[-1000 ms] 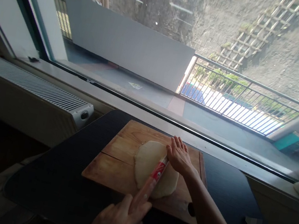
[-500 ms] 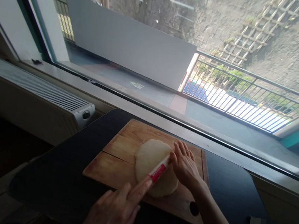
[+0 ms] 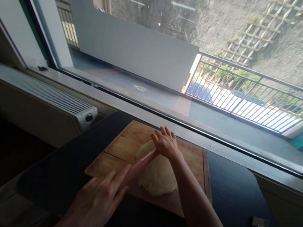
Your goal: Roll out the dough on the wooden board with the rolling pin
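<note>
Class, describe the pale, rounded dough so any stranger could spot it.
Before the large glass window stands a black table bearing a brown wooden board. On it, partly under a brown cylindrical rolling pin, lies the pale dough: the board's only whitish, rounded sheet.

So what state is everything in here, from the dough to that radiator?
Dough: flattened, partly hidden.
Rolling pin: slanted across the dough, under both hands.
Left hand: on the pin's near end, fingers extended.
Right hand: at its far end, fingers spread.
Board: flat on the table.
Radiator: on or off, can't tell.
</note>
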Motion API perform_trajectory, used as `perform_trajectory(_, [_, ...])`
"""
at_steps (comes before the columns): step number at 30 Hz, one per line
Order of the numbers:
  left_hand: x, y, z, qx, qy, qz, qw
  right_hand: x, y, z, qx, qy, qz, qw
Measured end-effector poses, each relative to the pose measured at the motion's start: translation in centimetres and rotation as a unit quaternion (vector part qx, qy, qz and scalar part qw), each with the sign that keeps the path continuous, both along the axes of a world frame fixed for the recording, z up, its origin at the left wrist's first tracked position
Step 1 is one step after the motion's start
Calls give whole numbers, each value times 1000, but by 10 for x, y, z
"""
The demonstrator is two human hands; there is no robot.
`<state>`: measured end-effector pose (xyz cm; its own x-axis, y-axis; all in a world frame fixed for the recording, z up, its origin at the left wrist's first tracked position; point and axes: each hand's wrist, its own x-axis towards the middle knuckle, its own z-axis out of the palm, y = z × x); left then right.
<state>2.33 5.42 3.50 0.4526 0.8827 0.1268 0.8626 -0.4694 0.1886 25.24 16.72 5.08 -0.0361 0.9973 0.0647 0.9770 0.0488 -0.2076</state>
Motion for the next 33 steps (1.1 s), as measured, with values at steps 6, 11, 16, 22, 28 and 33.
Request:
perform_trajectory(6, [12, -9, -3, -6, 1, -60, 998, 68, -133, -31, 71, -40, -21, 996])
perform_trajectory(11, [14, 23, 12, 21, 19, -21, 999, 49, -87, -19, 57, -27, -26, 998])
perform_trajectory(16, [15, 45, 19, 78, 35, 20, 996, 16, -15, 2, 3, -14, -45, 999])
perform_trajectory(22, [15, 20, 8, 92, 28, -36, 995, 33, -123, -20, 81, -55, -63, 993])
perform_trajectory(28, [15, 16, 5, 82, 0, -53, 995, 33, -130, -21, 69, -67, -62, 993])
perform_trajectory(33, [12, 34, 13, 88, 17, -11, 996, 9, -29, 3, 21, -25, -43, 999])
